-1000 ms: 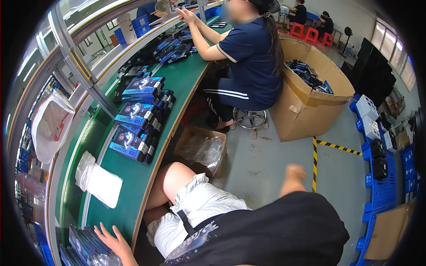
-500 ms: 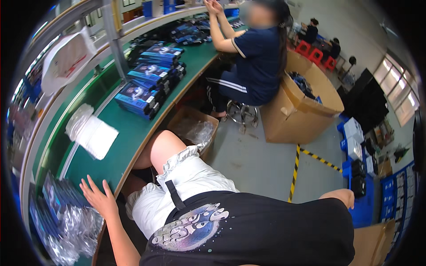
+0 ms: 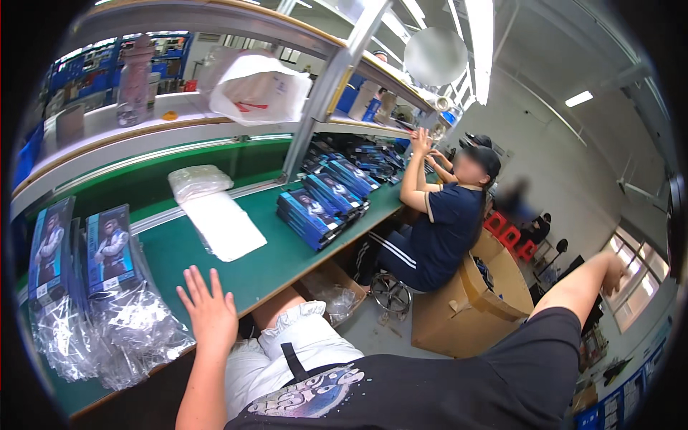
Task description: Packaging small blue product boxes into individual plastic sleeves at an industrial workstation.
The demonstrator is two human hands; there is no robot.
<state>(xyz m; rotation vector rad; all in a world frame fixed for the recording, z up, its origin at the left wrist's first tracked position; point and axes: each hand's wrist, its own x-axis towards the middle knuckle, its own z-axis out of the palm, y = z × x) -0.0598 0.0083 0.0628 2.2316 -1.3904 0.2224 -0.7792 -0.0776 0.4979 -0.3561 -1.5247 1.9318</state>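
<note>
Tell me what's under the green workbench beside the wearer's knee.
Under the green workbench, an open cardboard box lined with clear plastic stands on the floor beside the bare knee. The bench edge hides its far side; its contents cannot be made out.

The view has swung up and left, so the shelf (image 3: 143, 132) and a white bag (image 3: 261, 89) on it now show. The left hand (image 3: 209, 309) has risen from the near edge of the green surface (image 3: 215, 261) and spreads open over it, just right of the wrapped boxes (image 3: 107, 287). The right hand (image 3: 615, 269), out of sight before, is now stretched far to the right.
</note>
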